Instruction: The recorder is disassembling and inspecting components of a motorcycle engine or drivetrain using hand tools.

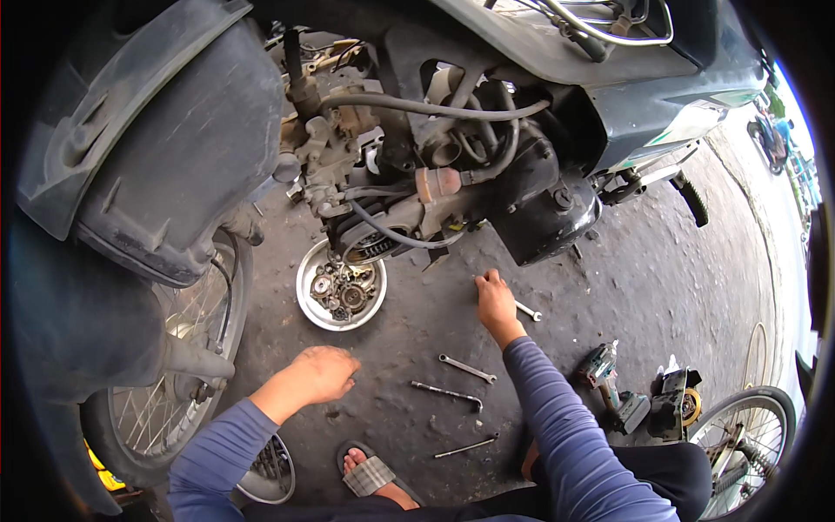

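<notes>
My right hand (pixel 497 301) is closed, fingers curled in, over the floor below the engine's black cover (pixel 557 213). A wrench (pixel 528 311) sticks out past its right side. Most of that wrench is hidden, and whether the fingers grip it I cannot tell. Holding nothing visible, my left hand (pixel 322 372) hovers with fingers loosely bent and thumb apart. Just beyond it stands a white metal bowl (pixel 303 306) filled with greasy gears and small parts (pixel 350 294). Above both hands is the motorcycle's exposed engine (pixel 417 204), with hoses (pixel 435 108) across it.
Between my arms lie another wrench (pixel 468 369), an L-shaped socket wrench (pixel 445 396) and a thin rod tool (pixel 467 446). A cordless power tool (pixel 616 389) and a black housing (pixel 675 405) are at right. Another container (pixel 271 496) stands by my left forearm, near a spoked wheel (pixel 165 400).
</notes>
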Available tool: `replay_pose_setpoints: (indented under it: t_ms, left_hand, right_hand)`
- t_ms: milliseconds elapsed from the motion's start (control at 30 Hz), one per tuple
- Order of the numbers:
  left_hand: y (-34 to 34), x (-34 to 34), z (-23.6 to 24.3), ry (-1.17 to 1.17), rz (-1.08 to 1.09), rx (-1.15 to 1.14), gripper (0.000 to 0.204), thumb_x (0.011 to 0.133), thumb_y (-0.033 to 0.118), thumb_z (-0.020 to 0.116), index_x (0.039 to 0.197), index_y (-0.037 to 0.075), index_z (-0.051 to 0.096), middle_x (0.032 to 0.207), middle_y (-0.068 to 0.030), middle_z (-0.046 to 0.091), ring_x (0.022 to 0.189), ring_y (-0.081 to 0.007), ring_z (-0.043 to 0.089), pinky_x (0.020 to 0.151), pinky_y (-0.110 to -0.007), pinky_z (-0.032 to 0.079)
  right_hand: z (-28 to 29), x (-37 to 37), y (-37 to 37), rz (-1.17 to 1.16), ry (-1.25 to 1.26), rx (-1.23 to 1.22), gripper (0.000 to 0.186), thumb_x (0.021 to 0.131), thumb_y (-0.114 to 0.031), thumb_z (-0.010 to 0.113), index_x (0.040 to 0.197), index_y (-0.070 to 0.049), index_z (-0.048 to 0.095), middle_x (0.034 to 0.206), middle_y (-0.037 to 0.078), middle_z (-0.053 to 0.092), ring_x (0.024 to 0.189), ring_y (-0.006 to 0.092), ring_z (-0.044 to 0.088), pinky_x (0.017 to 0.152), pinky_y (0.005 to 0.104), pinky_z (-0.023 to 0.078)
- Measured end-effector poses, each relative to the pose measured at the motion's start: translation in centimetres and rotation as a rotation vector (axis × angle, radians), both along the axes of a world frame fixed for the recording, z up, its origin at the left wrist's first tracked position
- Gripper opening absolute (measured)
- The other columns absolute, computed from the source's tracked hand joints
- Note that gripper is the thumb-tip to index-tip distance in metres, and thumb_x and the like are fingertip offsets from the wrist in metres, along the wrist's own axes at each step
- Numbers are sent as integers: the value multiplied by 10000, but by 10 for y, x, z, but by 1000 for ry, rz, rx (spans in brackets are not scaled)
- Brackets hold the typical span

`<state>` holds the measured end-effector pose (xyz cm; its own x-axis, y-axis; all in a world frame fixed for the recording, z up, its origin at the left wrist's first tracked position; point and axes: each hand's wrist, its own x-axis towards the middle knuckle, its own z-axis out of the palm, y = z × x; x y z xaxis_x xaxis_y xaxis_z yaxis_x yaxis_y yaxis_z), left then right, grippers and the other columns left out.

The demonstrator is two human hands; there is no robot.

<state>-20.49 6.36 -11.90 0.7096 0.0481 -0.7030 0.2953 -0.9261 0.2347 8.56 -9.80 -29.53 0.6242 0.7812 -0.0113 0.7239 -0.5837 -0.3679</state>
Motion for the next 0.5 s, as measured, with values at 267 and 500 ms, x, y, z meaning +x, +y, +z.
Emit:
replay_pose_setpoints:
  t_ms: [267, 500]
  left_hand:
    - [-19, -38, -54, -59, 26, -146, 226, 846, 241, 607, 989, 66, 624, 1007, -120, 646, 1001, -314, 619, 864, -435, 492]
    - [-84, 51, -138, -476, 48, -162, 188, 838, 174, 590, 977, 51, 619, 1038, -120, 618, 1023, -329, 603, 857, -451, 493]
  right_hand:
    - [2, 41, -16, 224, 107, -141, 145, 815, -92, 554, 917, -58, 650, 949, 165, 648, 881, 356, 651, 779, 439, 526]
    - [24, 51, -23, 344, 175, -269, 251, 804, -280, 694, 952, -81, 658, 918, 137, 680, 897, 333, 655, 784, 434, 519]
